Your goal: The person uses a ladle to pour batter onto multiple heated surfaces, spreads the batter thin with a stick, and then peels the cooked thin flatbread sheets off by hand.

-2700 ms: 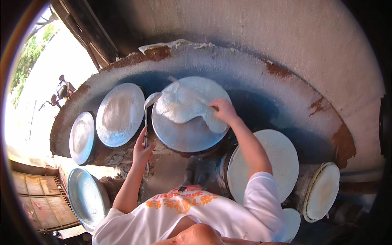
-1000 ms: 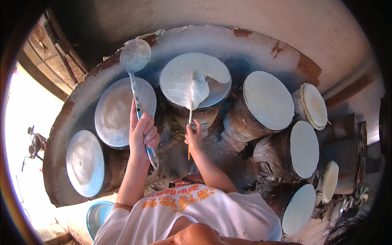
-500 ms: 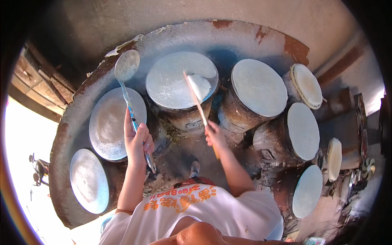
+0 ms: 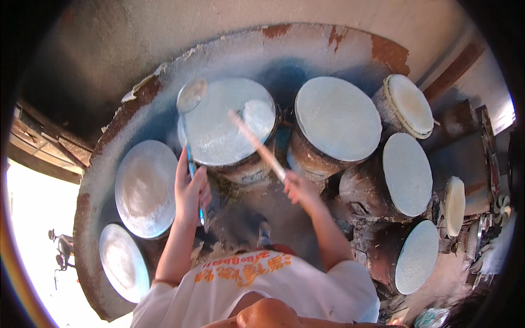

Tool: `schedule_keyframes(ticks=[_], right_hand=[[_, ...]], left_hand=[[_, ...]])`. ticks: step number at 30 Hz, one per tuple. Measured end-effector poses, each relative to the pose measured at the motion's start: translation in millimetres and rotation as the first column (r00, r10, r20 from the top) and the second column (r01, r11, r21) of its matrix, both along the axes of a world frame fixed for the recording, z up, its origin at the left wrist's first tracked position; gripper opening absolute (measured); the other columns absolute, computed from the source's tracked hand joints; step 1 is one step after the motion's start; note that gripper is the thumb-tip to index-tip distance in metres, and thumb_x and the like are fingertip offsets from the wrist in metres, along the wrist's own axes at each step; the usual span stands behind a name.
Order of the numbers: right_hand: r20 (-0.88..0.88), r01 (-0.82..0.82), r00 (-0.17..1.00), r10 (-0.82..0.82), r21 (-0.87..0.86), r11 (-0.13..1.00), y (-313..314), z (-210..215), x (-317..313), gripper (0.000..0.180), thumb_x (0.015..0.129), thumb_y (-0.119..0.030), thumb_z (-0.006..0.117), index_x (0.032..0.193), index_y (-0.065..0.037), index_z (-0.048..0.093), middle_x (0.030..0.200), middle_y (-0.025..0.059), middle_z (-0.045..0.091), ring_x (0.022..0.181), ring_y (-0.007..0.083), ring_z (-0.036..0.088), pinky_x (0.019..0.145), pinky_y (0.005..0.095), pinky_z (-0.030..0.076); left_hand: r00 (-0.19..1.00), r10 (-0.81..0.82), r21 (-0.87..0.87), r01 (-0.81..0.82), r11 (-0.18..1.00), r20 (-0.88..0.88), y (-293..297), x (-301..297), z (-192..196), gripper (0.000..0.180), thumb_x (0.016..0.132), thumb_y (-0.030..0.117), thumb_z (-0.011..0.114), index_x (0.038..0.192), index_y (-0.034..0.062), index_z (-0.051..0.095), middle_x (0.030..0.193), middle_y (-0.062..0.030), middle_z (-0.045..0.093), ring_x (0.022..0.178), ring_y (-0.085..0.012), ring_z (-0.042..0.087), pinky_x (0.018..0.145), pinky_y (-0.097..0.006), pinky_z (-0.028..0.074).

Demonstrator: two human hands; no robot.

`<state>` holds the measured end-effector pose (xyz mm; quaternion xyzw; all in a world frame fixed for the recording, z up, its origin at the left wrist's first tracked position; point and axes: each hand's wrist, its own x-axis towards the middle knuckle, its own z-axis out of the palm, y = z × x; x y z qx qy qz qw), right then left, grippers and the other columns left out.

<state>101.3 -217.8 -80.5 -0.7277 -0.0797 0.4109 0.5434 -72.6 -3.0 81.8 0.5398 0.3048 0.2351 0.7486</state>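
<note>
My left hand [image 4: 188, 190] grips the handle of a metal ladle [image 4: 192, 95]. The ladle's bowl is over the left edge of the round griddle [image 4: 219, 146] in front of me. My right hand [image 4: 299, 191] is wrapped around a wooden spreading stick [image 4: 262, 152], slightly blurred. Its far end reaches over the middle of the same griddle, which has a pale, wet-looking coating. Beside the stick's tip lies a thicker white patch of batter [image 4: 259, 115]. Whether the stick touches the surface I cannot tell.
Left of me are two griddles with brownish middles, one [image 4: 143, 188] behind the other [image 4: 123, 262]. Pale-coated griddles on drum-like stoves curve round to the right, including a far one [image 4: 339, 117] and a nearer one [image 4: 408, 172]. A rust-patched rim [image 4: 306, 38] curves behind them.
The ladle's bowl has moved from above the left griddle to the left edge of the front one. Across that griddle the stick's tip has shifted, relative to the white patch. The view has turned slightly.
</note>
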Motion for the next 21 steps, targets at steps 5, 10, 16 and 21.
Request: schedule_keyframes(ticks=[5, 10, 16, 21], right_hand=[[0.773, -0.072, 0.631, 0.062, -0.021, 0.997, 63, -16, 86, 0.032, 0.091, -0.023, 0.055, 0.122, -0.017, 0.058, 0.078, 0.014, 0.064, 0.064, 0.0295, 0.063, 0.058, 0.0444, 0.048], [0.861, 0.168, 0.508, 0.037, -0.141, 0.976, 25, 10, 82, 0.031, 0.089, -0.021, 0.054, 0.12, -0.014, 0.057, 0.072, 0.0177, 0.062, 0.065, 0.0357, 0.062, 0.057, 0.0463, 0.05], [0.848, 0.015, 0.405, 0.342, -0.38, 0.925, 56, -4, 92, 0.028, 0.092, -0.022, 0.051, 0.118, -0.014, 0.059, 0.068, 0.0197, 0.059, 0.063, 0.0374, 0.06, 0.055, 0.0469, 0.046], [0.784, -0.075, 0.568, 0.25, -0.253, 0.965, 30, -1, 124, 0.027, 0.092, -0.021, 0.049, 0.115, -0.011, 0.058, 0.074, 0.0201, 0.062, 0.07, 0.0393, 0.061, 0.061, 0.0491, 0.048]], left_hand=[[0.996, -0.053, -0.129, 0.062, 0.99, 0.076, -8, 54, -1, 0.062, 0.093, 0.006, 0.045, 0.147, 0.0188, 0.019, 0.059, 0.003, 0.034, 0.042, -0.0052, 0.033, 0.037, -0.021, 0.029], [0.957, -0.177, -0.373, 0.255, 0.892, 0.23, 22, 65, 11, 0.052, 0.096, 0.01, 0.044, 0.143, 0.0274, 0.03, 0.062, 0.0031, 0.033, 0.041, -0.0036, 0.031, 0.033, -0.018, 0.025], [0.983, -0.058, -0.644, 0.16, 0.748, 0.177, 48, 112, -16, 0.03, 0.095, 0.015, 0.05, 0.123, 0.0251, 0.048, 0.065, 0.0038, 0.037, 0.046, -0.0028, 0.034, 0.036, -0.017, 0.029], [0.959, 0.004, -0.911, 0.269, 0.312, 0.285, 62, 123, -27, 0.01, 0.095, 0.011, 0.052, 0.087, 0.0147, 0.047, 0.062, 0.0037, 0.039, 0.049, -0.0047, 0.04, 0.041, -0.019, 0.036]])
